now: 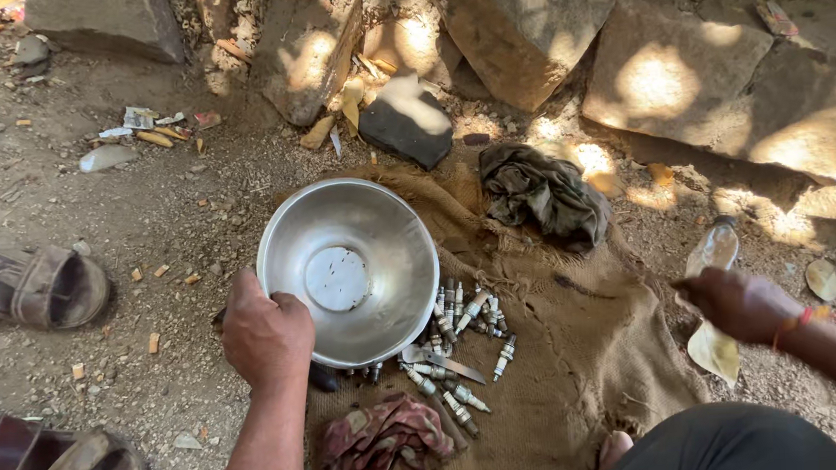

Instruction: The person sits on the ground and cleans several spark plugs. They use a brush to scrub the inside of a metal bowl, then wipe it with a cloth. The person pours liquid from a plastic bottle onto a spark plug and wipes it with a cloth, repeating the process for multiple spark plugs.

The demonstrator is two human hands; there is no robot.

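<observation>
My left hand grips the near left rim of a shiny steel bowl, which is empty and tilted over the burlap sack. Several spark plugs lie in a heap on the sack just under the bowl's near right edge. My right hand, with an orange thread at the wrist, hovers at the sack's right edge with curled fingers next to a clear plastic bottle; I cannot tell whether it holds anything.
A dark crumpled rag lies at the sack's far side and a reddish patterned cloth at its near side. Big stones line the back. Brown sandals rest on the dirt at left. Litter is scattered about.
</observation>
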